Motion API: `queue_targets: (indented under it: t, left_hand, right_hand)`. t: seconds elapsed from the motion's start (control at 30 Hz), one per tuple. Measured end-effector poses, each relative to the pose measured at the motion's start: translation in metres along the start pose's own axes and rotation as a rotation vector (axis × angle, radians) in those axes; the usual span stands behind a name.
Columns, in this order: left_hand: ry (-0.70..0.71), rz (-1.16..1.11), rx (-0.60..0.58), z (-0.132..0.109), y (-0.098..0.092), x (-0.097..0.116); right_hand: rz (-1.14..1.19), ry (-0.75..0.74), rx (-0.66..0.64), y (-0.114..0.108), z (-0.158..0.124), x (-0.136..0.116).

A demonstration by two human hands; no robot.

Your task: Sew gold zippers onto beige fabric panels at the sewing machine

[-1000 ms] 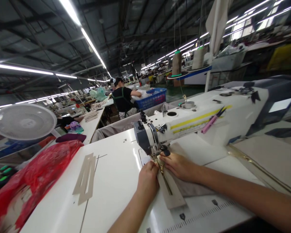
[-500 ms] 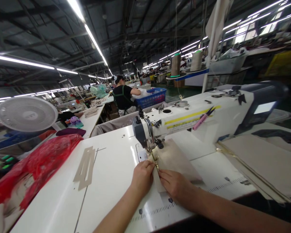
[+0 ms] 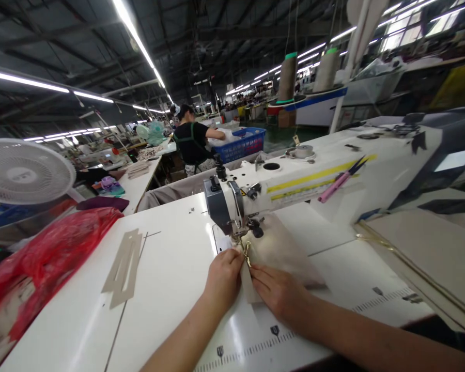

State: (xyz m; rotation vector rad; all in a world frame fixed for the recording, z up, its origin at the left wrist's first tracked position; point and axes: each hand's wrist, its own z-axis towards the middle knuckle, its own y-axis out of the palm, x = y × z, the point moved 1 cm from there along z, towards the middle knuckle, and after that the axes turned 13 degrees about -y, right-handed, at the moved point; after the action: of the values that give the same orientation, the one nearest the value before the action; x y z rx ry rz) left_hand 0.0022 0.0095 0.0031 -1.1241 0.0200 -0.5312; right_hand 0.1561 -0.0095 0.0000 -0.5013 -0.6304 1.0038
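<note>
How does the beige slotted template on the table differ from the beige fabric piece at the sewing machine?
The template is narrow with a long slot; the fabric piece is broader, with no slot showing. The template lies untouched, while the left hand and right hand hold the fabric piece. Both are beige.

No readable words or numbers, only tick marks on a ruler scale along the sewing table edge
</note>
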Motion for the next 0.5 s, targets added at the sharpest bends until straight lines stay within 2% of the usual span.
queue_targets:
  t: [0.17, 0.27, 0.33, 0.4, 0.5]
  left_hand:
    - [-0.042, 0.012, -0.006, 0.007, 0.004, -0.004]
    - [-0.083, 0.015, -0.014, 0.01, 0.007, -0.007]
    - [-0.118, 0.004, -0.032, 0.011, 0.009, -0.009]
    - [-0.138, -0.01, -0.053, 0.011, 0.009, -0.01]
    - [-0.143, -0.026, -0.075, 0.01, 0.008, -0.009]
  right_hand:
    - [0.013, -0.009, -0.02, 0.009, 0.002, 0.009]
    - [0.102, 0.008, -0.024, 0.005, 0.001, 0.011]
    - [0.257, 0.099, -0.066, -0.003, 0.002, 0.014]
    - [0.44, 0.253, -0.155, -0.01, 0.005, 0.02]
    - [0.446, 0.524, -0.286, -0.007, 0.013, 0.038]
